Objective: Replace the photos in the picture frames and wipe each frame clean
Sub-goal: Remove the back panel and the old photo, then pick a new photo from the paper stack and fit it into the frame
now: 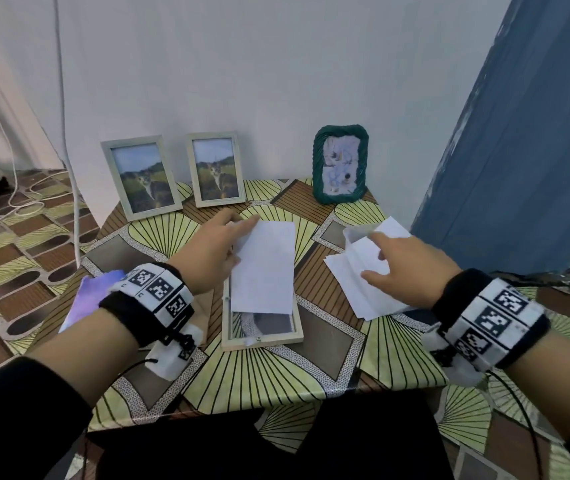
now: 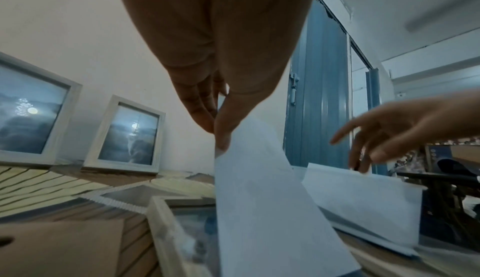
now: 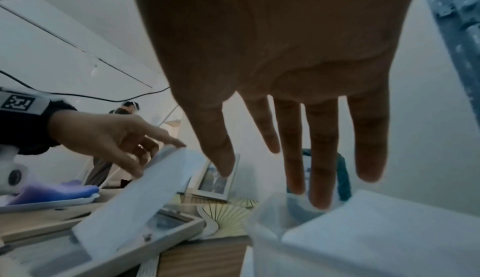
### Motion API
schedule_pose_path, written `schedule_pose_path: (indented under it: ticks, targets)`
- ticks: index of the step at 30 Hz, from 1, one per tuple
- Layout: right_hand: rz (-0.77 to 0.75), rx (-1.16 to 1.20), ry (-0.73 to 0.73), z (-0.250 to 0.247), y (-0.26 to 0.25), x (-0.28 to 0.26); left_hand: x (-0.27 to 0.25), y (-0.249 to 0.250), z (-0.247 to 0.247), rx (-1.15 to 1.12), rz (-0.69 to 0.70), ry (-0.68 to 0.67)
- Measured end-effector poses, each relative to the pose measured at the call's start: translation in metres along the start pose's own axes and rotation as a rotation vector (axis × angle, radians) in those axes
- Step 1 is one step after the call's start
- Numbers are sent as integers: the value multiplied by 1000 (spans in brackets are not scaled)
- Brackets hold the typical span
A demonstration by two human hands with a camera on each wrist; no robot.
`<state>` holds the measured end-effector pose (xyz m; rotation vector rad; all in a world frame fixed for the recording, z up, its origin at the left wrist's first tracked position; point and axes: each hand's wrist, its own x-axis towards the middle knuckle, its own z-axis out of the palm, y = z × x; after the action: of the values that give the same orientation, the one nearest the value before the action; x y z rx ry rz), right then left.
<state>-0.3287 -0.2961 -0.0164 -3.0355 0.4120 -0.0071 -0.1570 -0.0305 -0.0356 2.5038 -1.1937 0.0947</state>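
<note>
Pinching photo [image 1: 264,265] by far edge in left hand [image 1: 212,251] over face-down frame [image 1: 262,336] on worktop [image 1: 269,372], right hand [image 1: 408,263] spread, grasping nothing; thin, floppy, crease-prone, so best edge-held.

Wall [image 1: 242,64]: plain white, matte, at 12 o'clock behind the surface.
Door [image 1: 525,140]: blue, paint chipped along its edge, at 2 o'clock; handle visible in the left wrist view.
Surface [image 1: 269,382]: small table, covered with patterned oilcloth of yellow-green fans and brown striped blocks.
Floor [image 1: 17,244]: same fan-and-block pattern, at 9 o'clock.
Cables [image 1: 69,150]: white, hanging down the wall and looped over the floor at 10 o'clock.
Light: even, cool, indoor.
</note>
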Motion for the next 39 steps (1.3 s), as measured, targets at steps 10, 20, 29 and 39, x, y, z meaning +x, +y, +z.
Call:
schedule_pose_path:
  ticks: [10,20,29,39]
  targets:
    - [49,323,-63,41,13,-16,17,40,-25,-449,37,208]
    - [155,774,162,37,37,-24,64,78,17,-872,-236,-62]
    - [116,941,151,34,53,-27,114,86,68,-778,-335,-289]
    - [58,821,56,32,57,-24,130,96,103,-292,-258,-346]
